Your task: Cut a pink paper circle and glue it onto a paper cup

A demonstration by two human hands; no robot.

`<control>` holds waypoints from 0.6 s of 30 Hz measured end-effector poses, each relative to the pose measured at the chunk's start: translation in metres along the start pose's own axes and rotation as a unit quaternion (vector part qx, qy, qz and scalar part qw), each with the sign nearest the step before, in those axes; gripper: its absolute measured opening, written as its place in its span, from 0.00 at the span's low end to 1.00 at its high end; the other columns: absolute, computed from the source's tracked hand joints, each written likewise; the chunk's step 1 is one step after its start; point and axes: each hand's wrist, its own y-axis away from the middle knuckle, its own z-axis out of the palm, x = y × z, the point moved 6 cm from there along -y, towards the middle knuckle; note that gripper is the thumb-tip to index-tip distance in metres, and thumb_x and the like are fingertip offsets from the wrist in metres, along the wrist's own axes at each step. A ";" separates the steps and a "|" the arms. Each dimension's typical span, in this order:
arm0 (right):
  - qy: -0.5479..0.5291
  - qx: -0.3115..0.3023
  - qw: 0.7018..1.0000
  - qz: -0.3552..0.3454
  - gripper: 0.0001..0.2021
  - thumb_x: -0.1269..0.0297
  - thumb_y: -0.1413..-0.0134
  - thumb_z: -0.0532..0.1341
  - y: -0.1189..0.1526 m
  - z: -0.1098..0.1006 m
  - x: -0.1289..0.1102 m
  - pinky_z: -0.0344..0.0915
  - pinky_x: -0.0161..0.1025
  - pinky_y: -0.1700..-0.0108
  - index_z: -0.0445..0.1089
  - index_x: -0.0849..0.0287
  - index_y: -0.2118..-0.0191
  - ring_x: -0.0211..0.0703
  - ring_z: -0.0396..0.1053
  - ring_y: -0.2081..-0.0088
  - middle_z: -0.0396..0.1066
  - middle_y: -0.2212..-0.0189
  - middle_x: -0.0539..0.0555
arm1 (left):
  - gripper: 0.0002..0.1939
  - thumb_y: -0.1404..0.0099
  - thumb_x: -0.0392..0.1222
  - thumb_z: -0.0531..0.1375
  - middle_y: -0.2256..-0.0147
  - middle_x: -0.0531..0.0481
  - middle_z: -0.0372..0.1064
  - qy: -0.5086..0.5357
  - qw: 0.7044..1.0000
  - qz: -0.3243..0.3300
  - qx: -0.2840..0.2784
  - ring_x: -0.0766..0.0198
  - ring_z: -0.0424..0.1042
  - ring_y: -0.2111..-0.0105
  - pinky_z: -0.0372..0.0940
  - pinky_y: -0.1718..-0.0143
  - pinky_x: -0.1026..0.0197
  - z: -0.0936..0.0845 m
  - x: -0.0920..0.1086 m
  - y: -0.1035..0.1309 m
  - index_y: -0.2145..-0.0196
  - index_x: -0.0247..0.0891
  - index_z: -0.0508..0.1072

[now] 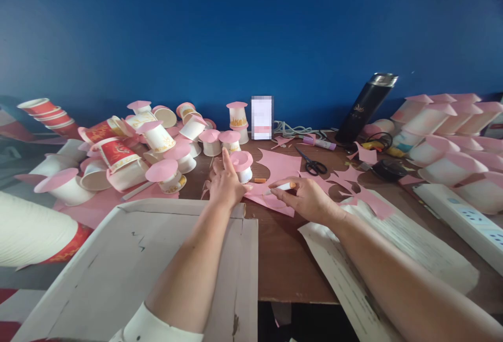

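Note:
My right hand (308, 198) pinches a white marker (283, 187) with an orange end, its tip low over a pink paper sheet (281, 166). Close to that tip, a small orange piece like a marker cap (260, 180) lies on the paper. My left hand (228, 184) has its index finger stretched forward and its thumb out over the paper's left edge. Just beyond it stands a small white paper cup with a pink paper top (241, 165); whether the fingers touch it I cannot tell. Round cut-outs have been taken from the pink sheet.
Several pink-topped paper cups (165, 174) crowd the left, more (451, 148) the right. Scissors (312, 165), a lit phone (262, 118), a leaning black flask (367, 106) and a power strip (463, 221) lie about. A cardboard piece (157, 268) covers the front left.

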 end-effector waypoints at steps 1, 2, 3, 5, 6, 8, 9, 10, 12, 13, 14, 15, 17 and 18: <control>-0.004 0.014 1.000 -0.001 0.12 0.56 0.44 0.59 0.000 -0.003 -0.001 0.65 0.34 0.69 0.78 0.56 0.66 0.39 0.71 0.72 0.78 0.68 0.50 | 0.63 0.53 0.50 0.67 0.34 0.30 0.36 0.000 1.000 -0.001 0.001 0.31 0.52 0.40 0.52 0.45 0.37 0.000 0.000 0.000 0.33 0.42 0.29; -0.011 0.038 0.999 -0.002 0.12 0.56 0.44 0.59 0.000 -0.007 -0.001 0.64 0.34 0.70 0.78 0.57 0.66 0.39 0.70 0.73 0.77 0.71 0.50 | 0.62 0.53 0.49 0.67 0.34 0.30 0.36 0.000 1.000 -0.002 0.002 0.32 0.51 0.39 0.52 0.44 0.37 -0.001 0.000 0.001 0.33 0.42 0.29; -0.023 0.074 0.997 -0.002 0.13 0.55 0.44 0.60 0.000 -0.013 -0.001 0.63 0.33 0.72 0.77 0.57 0.66 0.38 0.69 0.74 0.76 0.73 0.50 | 0.62 0.53 0.49 0.67 0.35 0.29 0.38 0.002 1.000 -0.002 0.005 0.32 0.51 0.39 0.52 0.44 0.37 -0.002 0.001 0.001 0.33 0.42 0.29; -0.065 0.165 0.984 0.000 0.15 0.53 0.44 0.60 0.002 -0.028 0.001 0.61 0.33 0.74 0.76 0.59 0.67 0.37 0.66 0.76 0.72 0.77 0.50 | 0.62 0.52 0.48 0.68 0.36 0.28 0.40 0.011 1.000 0.002 0.009 0.33 0.52 0.39 0.53 0.45 0.38 -0.004 0.001 0.002 0.33 0.41 0.29; -0.093 0.208 0.974 0.001 0.16 0.52 0.44 0.60 0.003 -0.034 0.003 0.60 0.33 0.75 0.76 0.60 0.67 0.36 0.65 0.77 0.71 0.77 0.50 | 0.62 0.52 0.48 0.68 0.36 0.28 0.42 0.018 1.000 0.005 0.011 0.34 0.53 0.39 0.53 0.45 0.39 -0.004 0.001 0.002 0.33 0.40 0.29; -0.154 0.259 0.954 0.004 0.18 0.50 0.44 0.59 0.004 -0.043 0.008 0.59 0.33 0.77 0.75 0.61 0.63 0.34 0.62 0.79 0.69 0.77 0.50 | 0.63 0.52 0.49 0.68 0.37 0.26 0.44 0.035 0.999 0.006 0.012 0.34 0.54 0.40 0.53 0.45 0.40 -0.005 0.000 0.002 0.33 0.38 0.29; -0.180 0.269 0.946 0.004 0.18 0.49 0.44 0.59 0.003 -0.046 0.010 0.59 0.33 0.78 0.75 0.61 0.61 0.34 0.61 0.80 0.69 0.76 0.50 | 0.63 0.53 0.49 0.68 0.37 0.26 0.45 0.045 0.999 0.004 0.010 0.34 0.54 0.40 0.53 0.45 0.40 -0.004 -0.001 0.001 0.33 0.38 0.28; -0.198 0.274 0.941 0.005 0.19 0.49 0.44 0.59 0.003 -0.047 0.012 0.60 0.33 0.78 0.74 0.61 0.59 0.34 0.60 0.80 0.68 0.76 0.50 | 0.63 0.53 0.49 0.68 0.37 0.26 0.46 0.054 0.998 0.003 0.009 0.35 0.53 0.39 0.54 0.45 0.41 -0.003 -0.003 0.000 0.33 0.37 0.28; -0.211 0.275 0.938 0.007 0.19 0.49 0.45 0.60 0.002 -0.047 0.014 0.59 0.32 0.79 0.74 0.61 0.59 0.33 0.60 0.80 0.67 0.76 0.50 | 0.63 0.52 0.49 0.67 0.38 0.26 0.49 0.069 0.998 0.006 0.007 0.36 0.54 0.39 0.54 0.45 0.43 -0.002 -0.004 -0.003 0.34 0.35 0.27; -0.209 0.275 0.938 0.009 0.19 0.49 0.45 0.60 0.002 -0.047 0.014 0.59 0.32 0.79 0.74 0.61 0.59 0.33 0.60 0.80 0.67 0.76 0.50 | 0.63 0.52 0.49 0.67 0.38 0.26 0.51 0.071 0.997 0.010 0.008 0.37 0.54 0.39 0.55 0.45 0.44 -0.002 -0.004 -0.004 0.34 0.34 0.27; -0.204 0.277 0.939 0.010 0.19 0.49 0.45 0.60 0.002 -0.047 0.014 0.58 0.31 0.79 0.74 0.61 0.59 0.33 0.59 0.80 0.67 0.77 0.50 | 0.62 0.51 0.48 0.66 0.39 0.27 0.53 0.070 0.997 0.014 0.013 0.38 0.56 0.40 0.55 0.45 0.45 -0.003 -0.004 -0.004 0.34 0.33 0.28; -0.197 0.278 0.940 0.010 0.19 0.49 0.45 0.60 0.002 -0.046 0.013 0.58 0.31 0.79 0.74 0.61 0.60 0.33 0.59 0.80 0.66 0.77 0.49 | 0.61 0.50 0.47 0.66 0.40 0.27 0.55 0.065 0.998 0.016 0.021 0.39 0.57 0.40 0.56 0.46 0.45 -0.004 -0.003 -0.005 0.34 0.33 0.28; -0.186 0.276 0.943 0.007 0.18 0.49 0.45 0.60 0.002 -0.045 0.011 0.58 0.31 0.80 0.74 0.61 0.62 0.33 0.59 0.80 0.66 0.78 0.49 | 0.59 0.49 0.44 0.65 0.41 0.29 0.58 0.048 0.998 0.011 0.043 0.40 0.60 0.42 0.57 0.47 0.45 -0.008 -0.002 -0.005 0.34 0.33 0.28; -0.183 0.274 0.944 0.007 0.18 0.49 0.44 0.60 0.002 -0.045 0.010 0.58 0.31 0.80 0.74 0.61 0.64 0.32 0.59 0.80 0.67 0.78 0.49 | 0.58 0.49 0.44 0.64 0.41 0.29 0.58 0.039 0.998 0.006 0.054 0.40 0.61 0.43 0.57 0.47 0.45 -0.010 -0.002 -0.004 0.34 0.33 0.29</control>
